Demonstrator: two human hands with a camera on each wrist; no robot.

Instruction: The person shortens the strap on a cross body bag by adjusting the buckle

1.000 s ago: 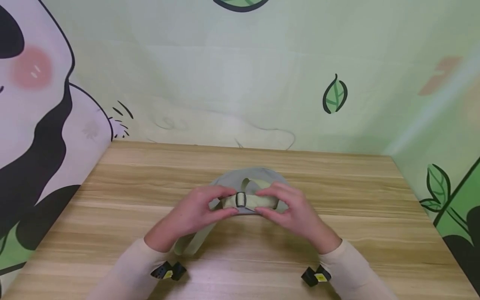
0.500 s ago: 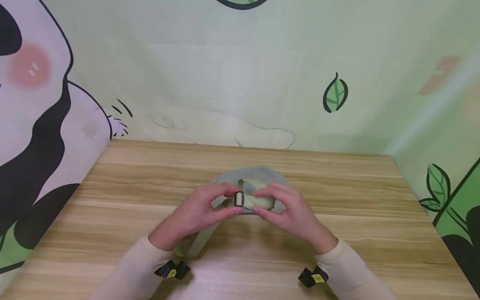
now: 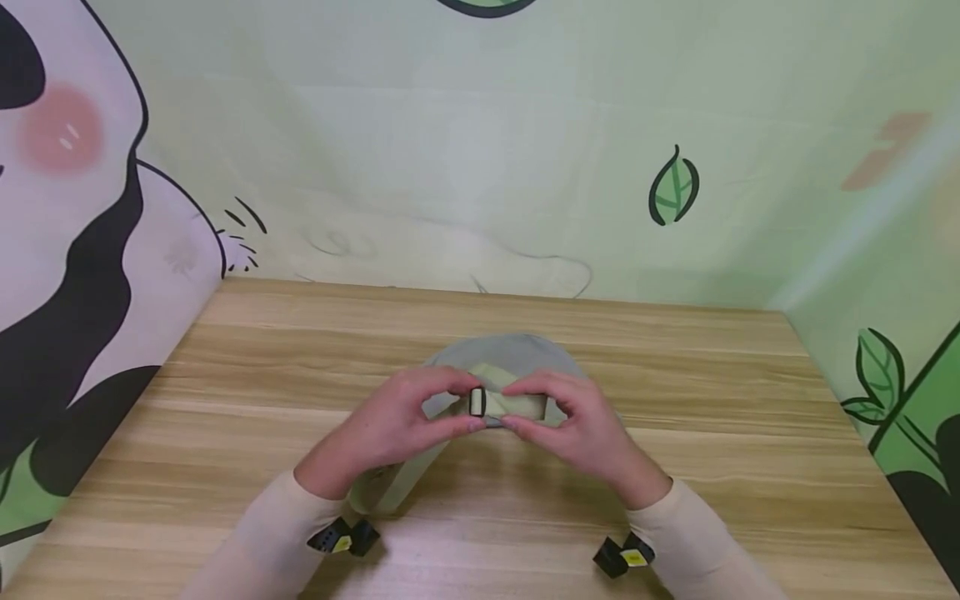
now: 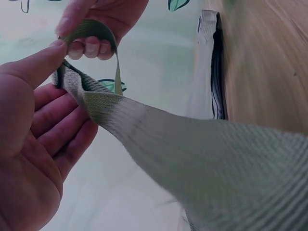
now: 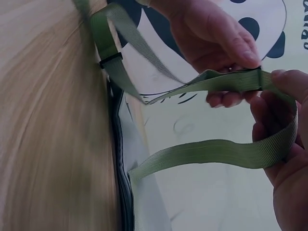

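Note:
A green-grey webbing strap [image 5: 207,151] with a dark slider buckle [image 3: 477,402] is held up in front of a flat grey fabric piece [image 3: 525,348], perhaps a bag. My left hand [image 3: 393,421] pinches the strap at the buckle between thumb and fingers. Just to its right, my right hand [image 3: 588,421] pinches the strap as well, fingertips close to those of the left. In the right wrist view the strap bends in a loop through the right hand and runs back to the grey piece. Fingers partly hide the buckle in both wrist views.
A second dark slider [image 5: 110,60] sits on another stretch of strap near the table. The wooden table [image 3: 712,400] meets a printed backdrop [image 3: 375,125] at its far edge. Wrist cameras [image 3: 345,537] sit below both forearms.
Both hands keep hold of the strap. The right hand has come slightly left, nearer the other. The buckle has turned more edge-on, and the strap loop behind it looks lower.

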